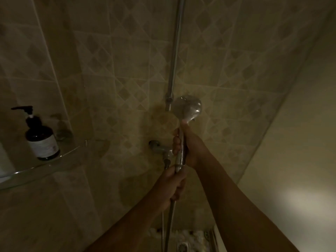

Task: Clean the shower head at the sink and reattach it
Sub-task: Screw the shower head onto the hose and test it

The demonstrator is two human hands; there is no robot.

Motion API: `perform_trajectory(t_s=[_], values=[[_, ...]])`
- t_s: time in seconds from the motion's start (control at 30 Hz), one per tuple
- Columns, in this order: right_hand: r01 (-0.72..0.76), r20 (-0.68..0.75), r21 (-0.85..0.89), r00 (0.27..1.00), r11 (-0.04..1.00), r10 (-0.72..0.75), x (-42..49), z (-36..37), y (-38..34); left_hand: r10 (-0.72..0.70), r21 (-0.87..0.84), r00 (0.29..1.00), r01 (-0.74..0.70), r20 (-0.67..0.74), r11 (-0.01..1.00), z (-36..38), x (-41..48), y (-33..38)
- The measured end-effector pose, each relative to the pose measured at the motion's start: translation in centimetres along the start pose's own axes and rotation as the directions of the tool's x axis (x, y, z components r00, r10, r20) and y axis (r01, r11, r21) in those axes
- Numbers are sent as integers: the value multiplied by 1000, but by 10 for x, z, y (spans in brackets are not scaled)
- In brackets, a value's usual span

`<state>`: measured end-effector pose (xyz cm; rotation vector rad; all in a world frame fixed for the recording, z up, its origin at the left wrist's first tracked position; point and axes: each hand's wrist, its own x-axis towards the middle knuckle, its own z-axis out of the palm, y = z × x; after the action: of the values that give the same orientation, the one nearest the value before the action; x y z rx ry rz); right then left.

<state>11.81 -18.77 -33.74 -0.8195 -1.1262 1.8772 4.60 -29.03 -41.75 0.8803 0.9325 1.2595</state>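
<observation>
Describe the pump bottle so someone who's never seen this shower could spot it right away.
Look at the tiled wall left of the vertical pipe, where a curved glass shelf sticks out at the left edge. The pump bottle stands upright on that shelf. It is dark, with a pale label and a black pump, unlike the shiny shower head held in both hands.

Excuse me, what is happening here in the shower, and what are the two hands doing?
A person stands in a dim tiled shower. The right hand grips the handle of the shower head, held upright beside the wall pipe. The left hand grips where the hose meets the bottom of the handle; whether it is screwing or unscrewing cannot be told. A dark pump bottle stands on the glass shelf at left.
</observation>
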Motion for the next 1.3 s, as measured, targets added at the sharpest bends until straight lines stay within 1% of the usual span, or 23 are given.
perform_trajectory(t_s=[0.07,0.13,0.2,0.23,0.3,0.37,0.43,0.5,0.57,0.63,0.67,0.73,0.8,0.87,0.93,1.0,1.03,1.1,1.17,1.2,1.23,1.27,1.3], values=[[24,-209,-107,977,994,-46,4,3,3,56,163,994,-39,-99,986,3,4,0],[101,-351,-205,921,974,-169,8,7,7,127,337,976,-61,-177,939,5,8,0],[149,-393,-251,887,956,-242,8,11,9,179,424,960,-74,-213,903,7,9,2],[153,-379,-249,893,956,-241,6,11,7,187,416,960,-86,-208,905,7,8,4],[127,-274,-181,946,975,-174,0,10,1,167,330,973,-107,-162,938,4,6,7],[92,-83,-37,992,995,-95,-9,7,-7,125,183,988,-107,-88,977,0,2,12],[64,88,108,993,992,-73,-17,7,-14,95,48,995,-95,7,994,-5,-2,17],[26,225,242,971,970,-83,-22,8,-20,59,-65,989,-51,132,997,-7,-6,22],[-4,340,314,934,949,-109,-26,10,-24,16,-148,964,24,265,989,-6,-10,26],[-22,435,350,889,936,-142,-29,12,-27,-15,-183,921,93,390,979,-4,-13,31],[-29,477,354,866,935,-154,-30,13,-27,-14,-182,895,106,445,978,-3,-15,33],[-38,529,334,834,942,-155,-30,13,-25,-1,-171,865,101,502,980,-3,-17,34],[-29,529,311,835,950,-148,-28,13,-23,3,-167,886,85,465,982,-2,-18,32],[-1,476,271,869,963,-134,-24,12,-19,-12,-148,940,67,341,987,-1,-18,27],[58,323,161,940,985,-108,-20,10,-15,-25,-109,980,47,198,993,1,-17,21],[94,138,11,986,995,-95,-18,8,-9,-8,-36,998,10,68,999,3,-15,15],[119,59,-62,992,991,-115,-17,7,-5,9,15,1000,-9,14,1000,4,-14,12],[208,-51,-234,973,950,-225,-15,7,5,50,125,997,-42,-61,991,5,-13,8],[300,-90,-381,930,875,-358,-16,10,12,86,226,992,-64,-91,972,5,-12,7],[325,-88,-424,914,845,-395,-17,11,13,100,253,990,-73,-96,965,5,-13,7],[337,-73,-436,911,835,-406,-18,11,12,110,254,990,-83,-94,964,5,-13,7],[336,-48,-409,920,849,-388,-21,12,9,111,226,990,-90,-83,970,4,-14,8],[318,-14,-342,939,884,-343,-23,12,5,106,176,993,-94,-60,980,2,-15,10]])
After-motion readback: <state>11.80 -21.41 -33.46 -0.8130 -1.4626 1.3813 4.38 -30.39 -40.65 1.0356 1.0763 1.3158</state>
